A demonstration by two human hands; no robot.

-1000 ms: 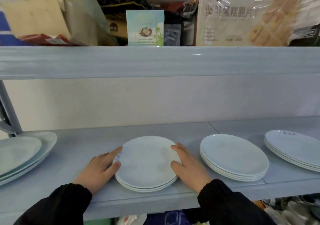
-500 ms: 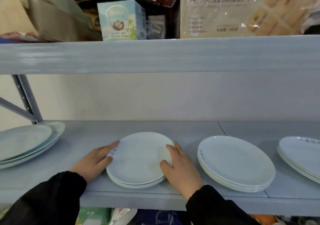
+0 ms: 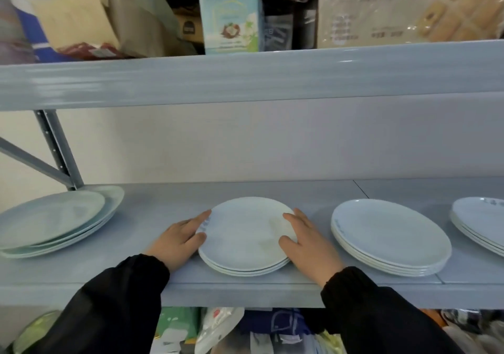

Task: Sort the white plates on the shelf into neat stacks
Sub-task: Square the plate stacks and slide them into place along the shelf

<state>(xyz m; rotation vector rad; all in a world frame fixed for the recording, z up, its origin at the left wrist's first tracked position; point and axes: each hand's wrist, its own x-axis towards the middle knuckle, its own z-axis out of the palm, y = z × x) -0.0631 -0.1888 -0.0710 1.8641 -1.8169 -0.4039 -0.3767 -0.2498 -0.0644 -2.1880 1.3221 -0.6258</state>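
Note:
A short stack of white plates point(image 3: 245, 233) sits in the middle of the grey-blue shelf point(image 3: 163, 206). My left hand point(image 3: 180, 237) presses against its left rim and my right hand point(image 3: 306, 240) against its right rim, thumbs on the top plate. To the right lies a taller, even stack of plates point(image 3: 390, 236). A third stack point(image 3: 480, 220) is cut off by the right edge. At the far left, larger plates point(image 3: 54, 220) lie in an uneven, shifted pile.
The upper shelf's beam point(image 3: 245, 75) hangs low over the plates, loaded with boxes and bags point(image 3: 231, 21). A metal upright and brace point(image 3: 57, 146) stand at the back left. Bags and packets point(image 3: 218, 329) fill the space below the shelf.
The view has swung left, so the left pile shows more and the right stack less. My hands stay clamped on the middle stack, which seems to have slid slightly left.

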